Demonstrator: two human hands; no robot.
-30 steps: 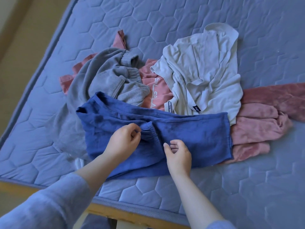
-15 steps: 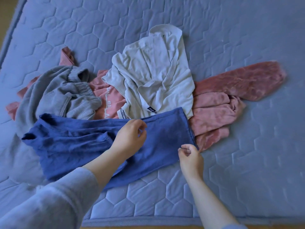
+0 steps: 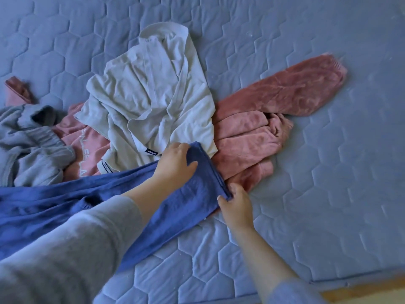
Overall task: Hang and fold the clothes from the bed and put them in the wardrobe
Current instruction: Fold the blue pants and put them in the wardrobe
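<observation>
Blue trousers [image 3: 65, 205] lie stretched across the near side of the mattress [image 3: 328, 172], leg ends to the right. My left hand [image 3: 175, 163] grips the far corner of the leg hem. My right hand [image 3: 235, 202] pinches the near corner of the same hem. Behind them lies a crumpled white shirt [image 3: 153, 102] on top of a pink sweatshirt [image 3: 87, 148] with white lettering. A fuzzy pink garment [image 3: 263, 128] spreads out to the right, and a grey garment [image 3: 28, 145] is bunched at the left.
The quilted blue mattress extends bare to the right and far side. Its near edge [image 3: 328, 279] and a strip of wooden frame [image 3: 361, 292] show at the bottom right.
Both hands slid right along the blue trousers, from the waist area to the leg hem, and now hold its two corners. The view swung right with them.
</observation>
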